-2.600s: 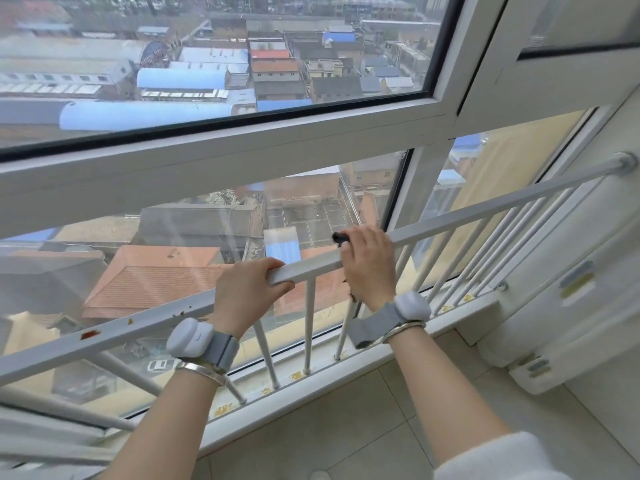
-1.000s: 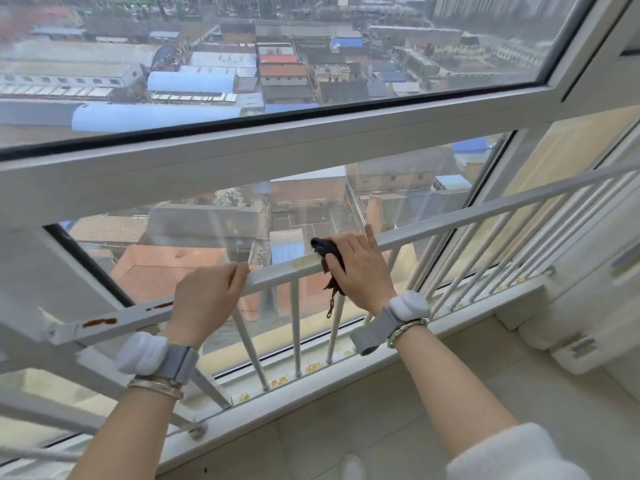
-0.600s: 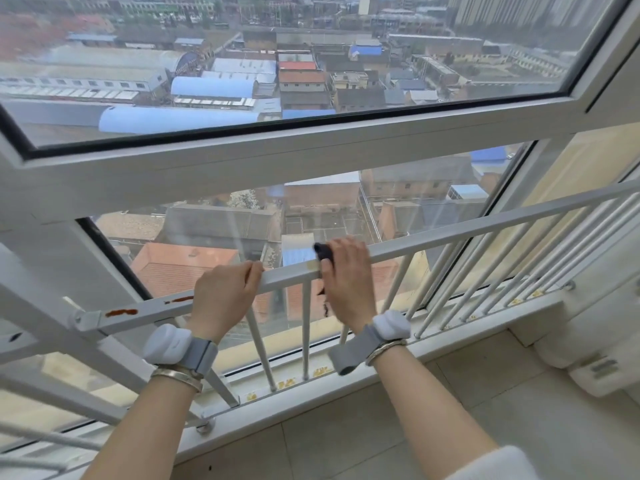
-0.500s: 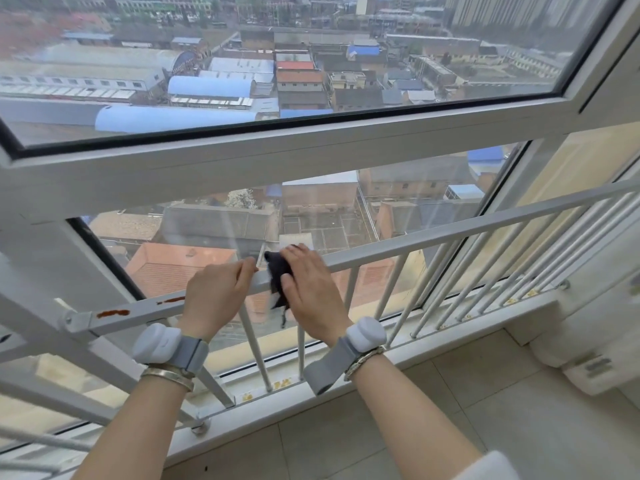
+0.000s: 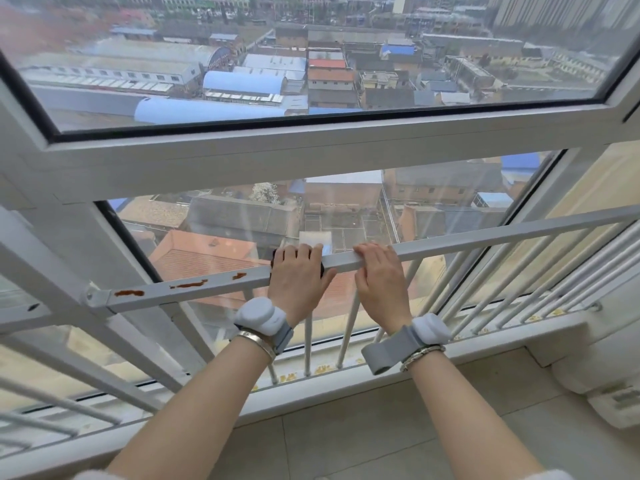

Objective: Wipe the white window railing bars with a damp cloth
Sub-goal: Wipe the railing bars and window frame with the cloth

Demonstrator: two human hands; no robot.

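A high window looks over rooftops. On the white top rail (image 5: 485,239), the left hand (image 5: 298,278) closes around the dark cloth (image 5: 275,258); the right hand (image 5: 379,278) just beside it grips bare rail. Wiping seems underway; next, slide the cloth left over the rust patches (image 5: 188,285)

Soft overcast daylight through window glass (image 5: 311,71), bright, no hard shadows. Faint streaky reflections on lower pane (image 5: 329,216). Top-left corner smeared, reddish haze. Wide-angle bend along frame edges. Hands sharp, distant rooftops slightly hazy.
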